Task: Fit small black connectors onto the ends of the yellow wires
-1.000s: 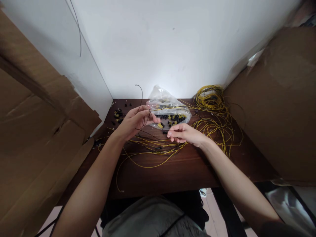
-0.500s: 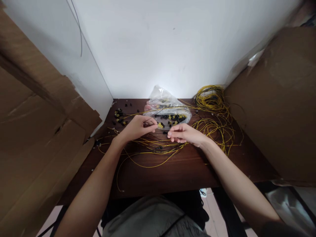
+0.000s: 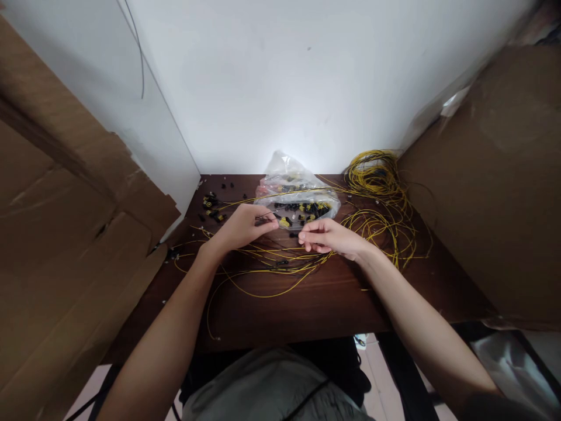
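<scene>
My left hand point(image 3: 246, 227) is closed in a pinch over the middle of the table, with thin black wire point(image 3: 262, 220) between thumb and fingers. Facing it from the right, my right hand point(image 3: 326, 237) has its thumb and fingertips pressed together; whatever they hold is too small to make out. A small black part point(image 3: 294, 235) shows just left of those fingertips. Between the hands and slightly beyond lies a yellow connector point(image 3: 284, 222) by the mouth of a clear plastic bag point(image 3: 283, 166) of black and yellow connectors. Yellow and black wires point(image 3: 263, 272) run beneath both hands.
Coiled yellow wire point(image 3: 372, 175) is heaped at the back right, with looser loops in front. Black and yellow connectors point(image 3: 211, 202) lie at the back left of the dark wooden table point(image 3: 307, 318). Cardboard point(image 3: 491, 193) flanks the right side, more cardboard point(image 3: 65, 234) the left; a white wall point(image 3: 298, 88) stands behind.
Both hands stay nearly in place. The left fingertips have shifted slightly left and the right hand slightly right, so the gap between them is a little wider.
</scene>
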